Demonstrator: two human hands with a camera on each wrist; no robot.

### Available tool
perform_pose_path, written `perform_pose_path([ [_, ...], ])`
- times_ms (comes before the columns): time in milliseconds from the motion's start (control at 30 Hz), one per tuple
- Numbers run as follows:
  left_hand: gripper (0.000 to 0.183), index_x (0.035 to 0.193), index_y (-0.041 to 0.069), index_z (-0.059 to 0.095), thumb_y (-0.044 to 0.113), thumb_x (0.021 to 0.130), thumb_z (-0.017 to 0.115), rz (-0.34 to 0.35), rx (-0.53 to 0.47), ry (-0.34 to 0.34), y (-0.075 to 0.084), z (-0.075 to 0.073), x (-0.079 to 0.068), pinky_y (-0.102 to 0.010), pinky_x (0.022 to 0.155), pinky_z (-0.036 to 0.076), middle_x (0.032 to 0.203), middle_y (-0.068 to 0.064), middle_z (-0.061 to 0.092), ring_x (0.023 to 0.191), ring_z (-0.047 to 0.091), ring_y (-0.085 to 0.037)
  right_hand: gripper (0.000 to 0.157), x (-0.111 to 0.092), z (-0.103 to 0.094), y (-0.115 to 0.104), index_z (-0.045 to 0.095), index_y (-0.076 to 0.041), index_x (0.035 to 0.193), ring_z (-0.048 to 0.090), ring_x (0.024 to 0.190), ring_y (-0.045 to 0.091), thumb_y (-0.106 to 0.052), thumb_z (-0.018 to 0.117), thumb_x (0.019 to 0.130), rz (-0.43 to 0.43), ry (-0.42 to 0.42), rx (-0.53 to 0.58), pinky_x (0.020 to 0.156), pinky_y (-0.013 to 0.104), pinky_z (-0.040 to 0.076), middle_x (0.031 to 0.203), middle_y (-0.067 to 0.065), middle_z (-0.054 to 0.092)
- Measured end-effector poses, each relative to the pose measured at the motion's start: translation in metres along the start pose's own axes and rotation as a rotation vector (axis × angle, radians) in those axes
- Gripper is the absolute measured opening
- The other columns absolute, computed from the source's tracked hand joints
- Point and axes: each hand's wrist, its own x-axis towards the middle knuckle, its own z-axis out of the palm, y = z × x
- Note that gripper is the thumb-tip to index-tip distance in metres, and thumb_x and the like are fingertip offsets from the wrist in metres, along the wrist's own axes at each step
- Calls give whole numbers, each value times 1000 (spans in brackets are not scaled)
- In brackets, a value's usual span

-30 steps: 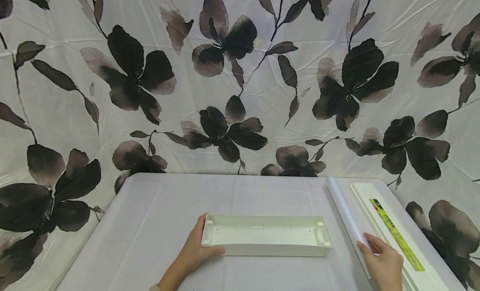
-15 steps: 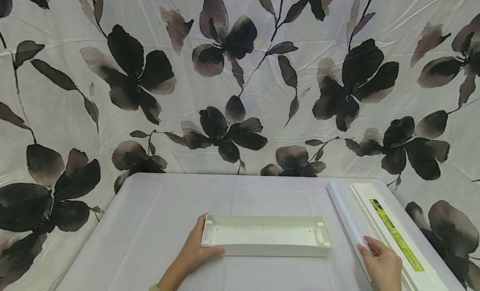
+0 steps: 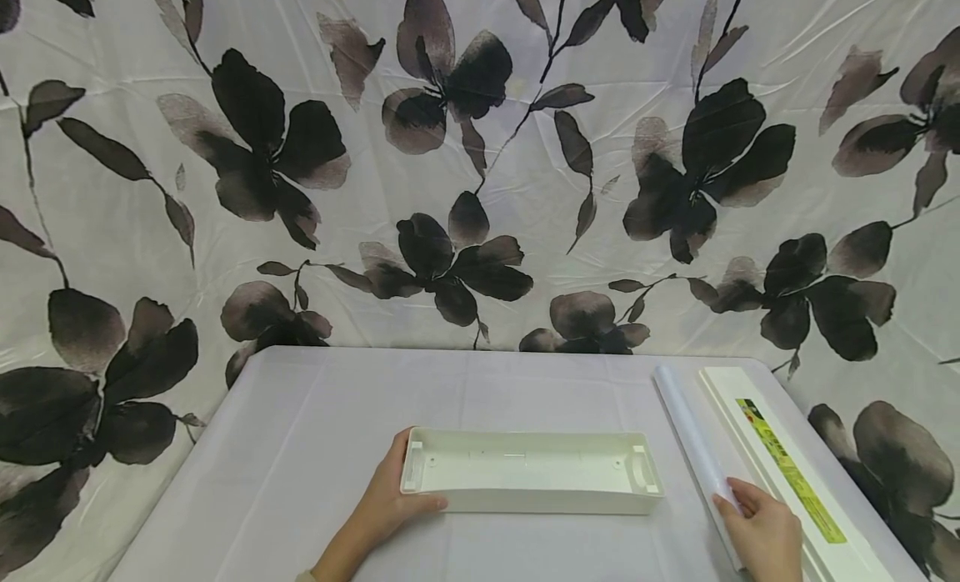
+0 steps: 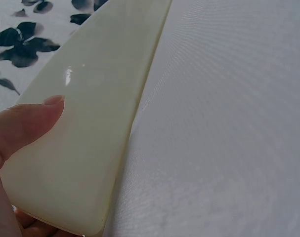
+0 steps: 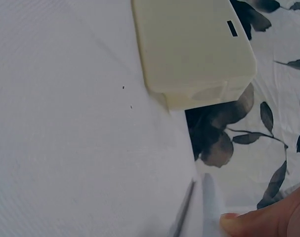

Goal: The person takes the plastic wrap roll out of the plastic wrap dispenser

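Note:
A long cream plastic box (image 3: 540,503), open at the top, rests on the white table. My left hand (image 3: 386,490) grips its left end, thumb on the near wall; in the left wrist view the thumb presses the smooth side of the box (image 4: 80,153), and fingers show beneath. To the right lies a long, pale, translucent roll (image 3: 690,436), seemingly plastic film. My right hand (image 3: 765,528) pinches it near its close end. In the right wrist view, only the thumb (image 5: 263,215) and a blurred piece of the roll (image 5: 210,205) show, with the box's far end beyond.
A long white lid-like piece (image 3: 723,390) with a yellow label (image 3: 791,471) lies right of the roll, along the table's right edge. Behind the white-covered table (image 3: 450,390) hangs a floral cloth (image 3: 570,198).
Over the last second the roll has slid slightly toward me along its length, with my right hand on it. The box and my left hand stay in place.

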Motion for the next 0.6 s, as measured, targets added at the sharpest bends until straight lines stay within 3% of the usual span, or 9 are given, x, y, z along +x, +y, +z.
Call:
perform_pose_path([
  [267,103,146,9,37,23,59,89,-17,-10,-4,1,0,0,-51,104,37,129,1,59,116,56,-21,42,4,-12,2,66,15,109,70,88,42,-12,79,79,-16,-109,-40,63,36,55,101,30,68],
  [500,103,146,9,36,24,60,89,-11,-7,-13,-1,0,0,-48,103,38,130,0,58,116,55,-20,54,11,-24,5,61,17,114,68,91,43,-23,78,82,46,-305,-83,74,50,54,103,31,68],
  [600,103,147,9,36,24,60,89,-11,-7,-17,-1,0,0,-46,103,38,130,0,58,115,56,-20,56,12,-27,7,60,17,116,68,92,43,-23,77,82,56,-346,-86,76,51,53,104,31,67],
])
